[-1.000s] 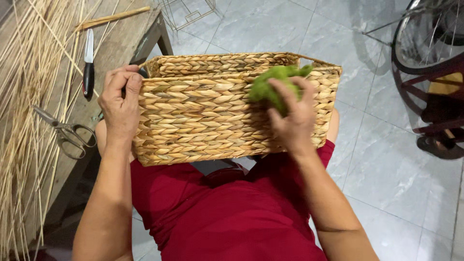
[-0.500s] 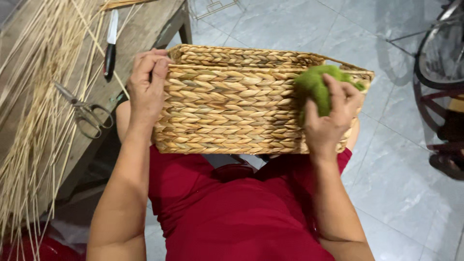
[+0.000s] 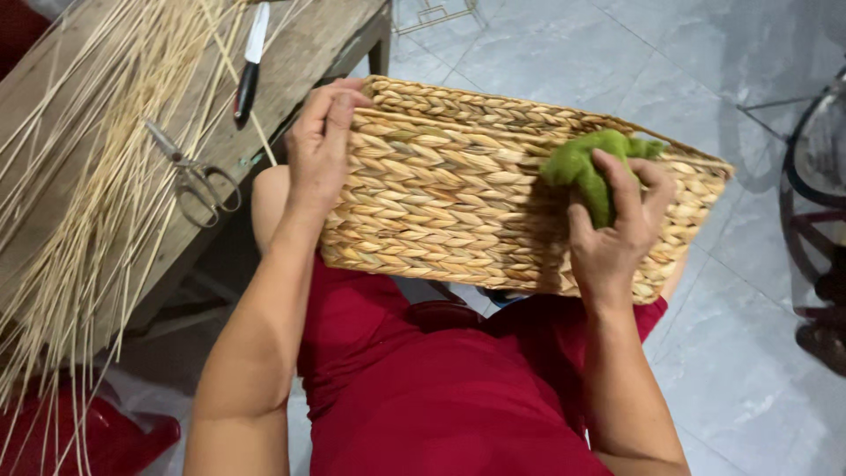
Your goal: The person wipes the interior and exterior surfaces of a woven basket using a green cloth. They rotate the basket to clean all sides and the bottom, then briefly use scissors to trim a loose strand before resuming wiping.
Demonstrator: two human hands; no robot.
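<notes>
A rectangular woven straw basket [image 3: 458, 203] rests on my lap, its braided side facing me. My left hand [image 3: 319, 145] grips the basket's left rim, fingers curled over the top edge. Pressed against the basket's side near the upper right corner is a green cloth [image 3: 586, 172], held in my right hand [image 3: 617, 234]. I wear red clothing.
A wooden bench [image 3: 291, 62] stands at the left, covered with many long pale reed stalks [image 3: 97, 203]. Scissors [image 3: 189, 176] and a black-handled knife [image 3: 248, 66] lie on it. Grey floor tiles [image 3: 564, 62] spread beyond; a dark wheeled frame [image 3: 815, 229] stands at the right edge.
The green cloth and my right hand have slid along the basket's side toward its upper right corner, then slightly back. My left hand stays on the left rim. The view has shifted.
</notes>
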